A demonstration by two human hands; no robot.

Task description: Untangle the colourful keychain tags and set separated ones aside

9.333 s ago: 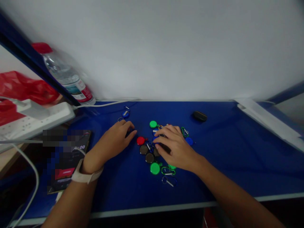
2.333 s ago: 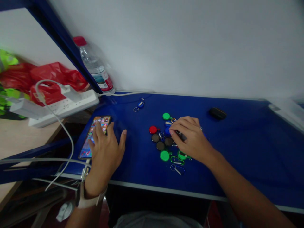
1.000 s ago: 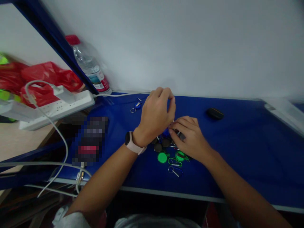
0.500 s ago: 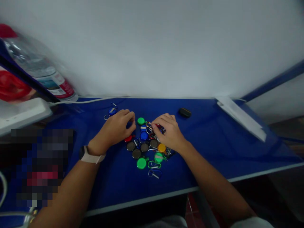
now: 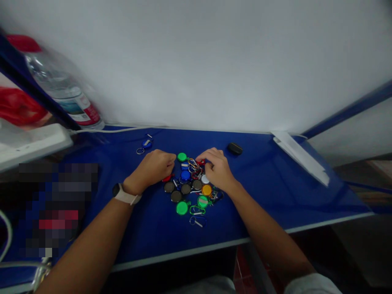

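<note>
Grips bent low over a cluster of badge reels (image 5: 185, 188) on a blue table (image 5: 306, 204)

Left hand (image 5: 153, 167), a pale-banded watch (image 5: 127, 196) on its wrist, has its fingers curled in toward the thumb at the cluster's left edge; from where I stand, I can't tell whether anything is pinched inside. A red reel (image 5: 167, 178) lies partly hidden just beneath it. Right hand (image 5: 217, 166) arches over the far right edge, forefinger and thumb bent around a small red piece (image 5: 200, 162); I can't make out whether they grip it. A white reel (image 5: 205, 179) sits close by that thumb.

Between the hands are a blue reel (image 5: 185, 175) and, at the far end, a green reel (image 5: 181, 157). Dark reels (image 5: 176, 196) fill the middle, with a yellow reel (image 5: 206, 190) to their right. Nearer lie two more green ones, a green carabiner (image 5: 197, 210) and a blue carabiner (image 5: 197, 221).

Well apart, far left, rests another blue reel with a key ring (image 5: 140, 151); far right, a black case (image 5: 234, 148). Beyond the table's left end stands a red-capped bottle (image 5: 64, 85).
</note>
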